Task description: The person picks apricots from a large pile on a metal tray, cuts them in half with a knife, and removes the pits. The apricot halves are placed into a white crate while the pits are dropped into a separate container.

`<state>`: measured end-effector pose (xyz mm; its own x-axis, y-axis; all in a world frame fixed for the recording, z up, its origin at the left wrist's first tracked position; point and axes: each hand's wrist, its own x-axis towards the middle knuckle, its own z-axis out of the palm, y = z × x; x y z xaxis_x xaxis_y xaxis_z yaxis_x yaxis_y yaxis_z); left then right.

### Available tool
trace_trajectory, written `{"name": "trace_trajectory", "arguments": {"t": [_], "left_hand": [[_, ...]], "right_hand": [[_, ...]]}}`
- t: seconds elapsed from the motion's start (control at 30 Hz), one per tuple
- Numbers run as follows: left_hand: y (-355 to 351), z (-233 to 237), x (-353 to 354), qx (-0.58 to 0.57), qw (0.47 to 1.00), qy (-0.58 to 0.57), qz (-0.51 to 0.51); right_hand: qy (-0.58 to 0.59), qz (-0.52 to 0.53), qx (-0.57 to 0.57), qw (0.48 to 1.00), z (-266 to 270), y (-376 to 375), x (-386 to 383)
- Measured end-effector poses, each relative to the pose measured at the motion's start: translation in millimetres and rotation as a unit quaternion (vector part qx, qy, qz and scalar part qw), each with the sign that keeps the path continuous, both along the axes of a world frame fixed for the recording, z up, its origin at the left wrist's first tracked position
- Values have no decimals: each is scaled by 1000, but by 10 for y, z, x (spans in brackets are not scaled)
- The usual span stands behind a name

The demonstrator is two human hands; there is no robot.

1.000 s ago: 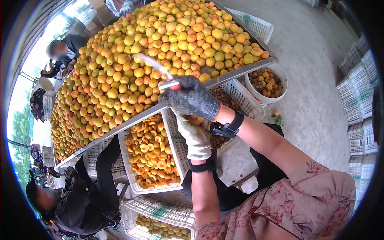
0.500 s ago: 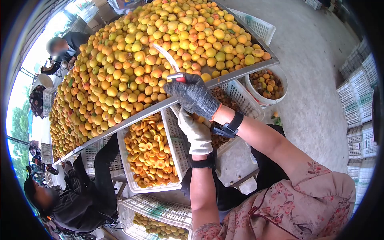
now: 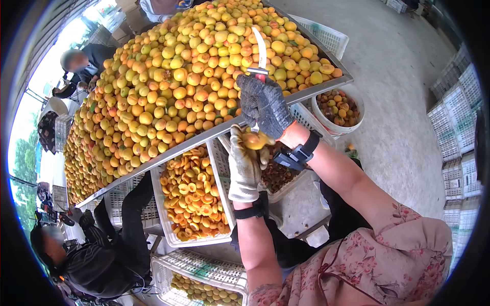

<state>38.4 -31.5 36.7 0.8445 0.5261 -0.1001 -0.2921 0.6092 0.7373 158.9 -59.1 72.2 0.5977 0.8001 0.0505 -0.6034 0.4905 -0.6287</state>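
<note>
The knife [image 3: 262, 55] has a slim, gently curved, pale blade; a metal collar sits at its base, with a bit of red handle showing just beyond; the rest of the grip is mostly hidden in the right hand [image 3: 265, 104]; its blade is raised, tip pointing away from the wearer and bent slightly leftward in view; the apricot [image 3: 253, 139] is yellow-orange, rounded and partly blurred; it sits between thumb and fingers of the left hand [image 3: 246, 166], just below the right; whether it is cut cannot be told.
</note>
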Motion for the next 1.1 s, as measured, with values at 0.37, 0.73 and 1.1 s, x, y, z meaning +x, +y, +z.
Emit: {"name": "trace_trajectory", "arguments": {"t": [0.37,0.73,1.1], "left_hand": [[24,74,-102,-169,975,-141,42],[38,-88,-83,-25,996,-70,45],[8,-267,-61,-83,983,-159,27]], "right_hand": [[-10,-114,6,993,195,-110,-117],[29,-108,-20,994,130,-106,-249],[25,-162,6,987,9,-74,-295]]}}
